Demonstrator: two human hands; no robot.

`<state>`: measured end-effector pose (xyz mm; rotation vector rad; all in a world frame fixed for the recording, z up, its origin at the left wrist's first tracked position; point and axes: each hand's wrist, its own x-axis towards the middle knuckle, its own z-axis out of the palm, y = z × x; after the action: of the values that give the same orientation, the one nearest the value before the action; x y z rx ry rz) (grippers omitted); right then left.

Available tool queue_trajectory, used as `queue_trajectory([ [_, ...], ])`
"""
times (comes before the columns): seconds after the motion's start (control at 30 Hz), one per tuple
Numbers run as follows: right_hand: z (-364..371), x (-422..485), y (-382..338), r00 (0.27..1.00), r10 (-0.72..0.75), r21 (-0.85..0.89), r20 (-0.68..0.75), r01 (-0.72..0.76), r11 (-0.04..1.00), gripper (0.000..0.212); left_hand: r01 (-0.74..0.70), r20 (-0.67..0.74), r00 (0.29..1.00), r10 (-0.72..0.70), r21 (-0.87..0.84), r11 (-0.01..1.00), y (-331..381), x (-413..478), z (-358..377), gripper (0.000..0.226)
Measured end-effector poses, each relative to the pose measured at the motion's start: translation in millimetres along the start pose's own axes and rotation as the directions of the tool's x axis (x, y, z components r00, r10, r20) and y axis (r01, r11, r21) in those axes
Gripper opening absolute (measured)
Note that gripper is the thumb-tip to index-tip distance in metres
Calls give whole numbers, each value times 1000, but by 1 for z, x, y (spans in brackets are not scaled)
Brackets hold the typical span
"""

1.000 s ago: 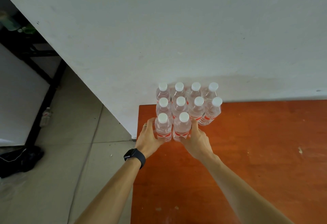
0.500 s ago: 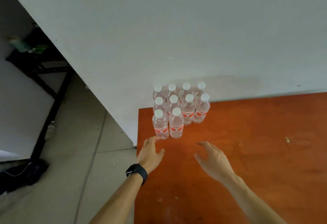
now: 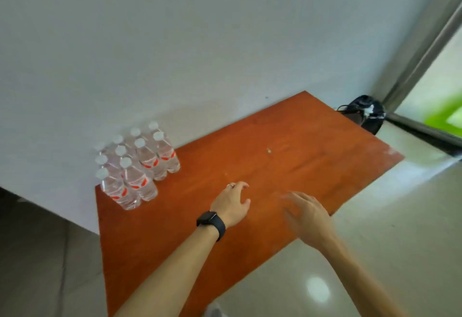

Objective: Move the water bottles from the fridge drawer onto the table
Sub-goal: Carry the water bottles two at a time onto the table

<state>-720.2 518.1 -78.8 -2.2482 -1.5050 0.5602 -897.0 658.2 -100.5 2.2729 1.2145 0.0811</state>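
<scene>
Several clear water bottles (image 3: pixel 136 166) with white caps and red labels stand upright in a tight cluster at the far left corner of the orange wooden table (image 3: pixel 287 161), against the white wall. My left hand (image 3: pixel 232 202), with a black watch on the wrist and a ring on one finger, hovers over the middle of the table with loosely spread fingers and holds nothing. Right of it, my right hand (image 3: pixel 308 216) is blurred, fingers relaxed, also empty. Both hands are well clear of the bottles. No fridge drawer is in view.
A black bag (image 3: pixel 367 112) sits on the floor past the table's far right corner, by a window frame (image 3: pixel 422 49). Pale glossy floor (image 3: pixel 375 254) lies to the right of the table, darker floor to its left.
Both hands let go of the two front bottles and drew back to the right, away from the cluster. My view swung right, so the bottles now sit at the left.
</scene>
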Motion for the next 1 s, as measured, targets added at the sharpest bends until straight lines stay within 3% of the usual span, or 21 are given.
queue_trajectory([
  [0.23,-118,-132,151,924,261,20,-281,-266,964,30,-406,97,913,395,148,902,238,12,89,44],
  [0.5,-235,-266,298,696,498,130,-517,-511,850,32,-746,251,665,704,160,647,476,-4,175,46],
  [0.8,-331,-381,439,420,637,235,-647,-685,690,33,-932,320,359,877,85,351,696,-26,288,49],
  [1.0,-410,-422,552,327,658,246,-678,-743,622,35,-974,337,222,915,37,223,849,-17,357,52],
])
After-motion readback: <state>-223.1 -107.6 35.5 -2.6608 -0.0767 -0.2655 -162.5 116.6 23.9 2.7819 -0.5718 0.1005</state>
